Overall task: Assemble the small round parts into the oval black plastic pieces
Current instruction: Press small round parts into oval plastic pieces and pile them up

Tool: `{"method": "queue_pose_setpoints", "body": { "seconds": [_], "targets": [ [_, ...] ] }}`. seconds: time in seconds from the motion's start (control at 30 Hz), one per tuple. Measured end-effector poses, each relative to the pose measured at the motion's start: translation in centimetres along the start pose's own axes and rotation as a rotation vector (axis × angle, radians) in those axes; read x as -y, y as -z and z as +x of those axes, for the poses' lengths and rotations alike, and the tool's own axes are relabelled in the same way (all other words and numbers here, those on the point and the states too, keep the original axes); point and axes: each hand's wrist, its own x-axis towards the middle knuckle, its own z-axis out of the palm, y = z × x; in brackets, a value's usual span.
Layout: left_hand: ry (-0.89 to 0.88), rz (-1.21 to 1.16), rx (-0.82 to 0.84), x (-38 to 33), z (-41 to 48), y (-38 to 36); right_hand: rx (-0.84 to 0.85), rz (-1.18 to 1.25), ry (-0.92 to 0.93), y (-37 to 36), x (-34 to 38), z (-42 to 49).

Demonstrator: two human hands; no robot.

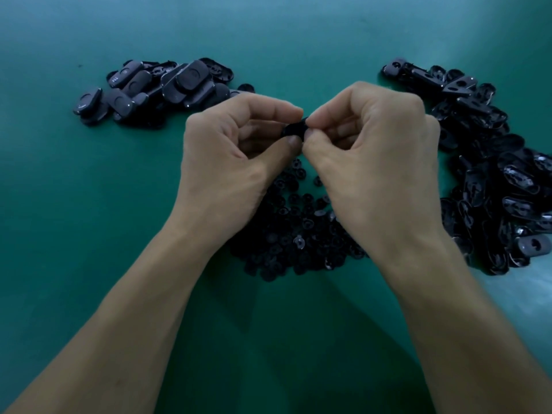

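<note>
your left hand (236,144) and right hand (367,141) meet above the green table (74,204), fingers curled, pinching one oval black piece (294,130) between the fingertips. small round parts (298,231) lie heaped beneath your wrists, loose oval pieces (493,174) right, another pile of black pieces (155,88) far left.

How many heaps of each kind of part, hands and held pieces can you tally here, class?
Heaps of oval black pieces: 2, left heap, right heap
Heap of small round parts: 1
Hands: 2, left hand, right hand
Held black piece: 1
Total: 6
</note>
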Motion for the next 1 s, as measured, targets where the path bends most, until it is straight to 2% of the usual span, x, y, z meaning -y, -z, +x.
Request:
{"method": "queue_pose_setpoints", "body": {
  "seconds": [0.43,0.77,1.0],
  "targets": [
    [-0.004,0.0,-0.02,0.13,0.14,0.09,0.017,0.101,0.008,-0.27,0.06,0.19],
    [0.05,-0.123,-0.073,0.1,0.02,0.17,0.011,0.093,0.038,-0.21,0.08,0.12],
    [0.077,-0.149,-0.075,0.19,0.17,0.29,0.058,0.181,0.008,-0.32,-0.11,0.45]
  ]
}}
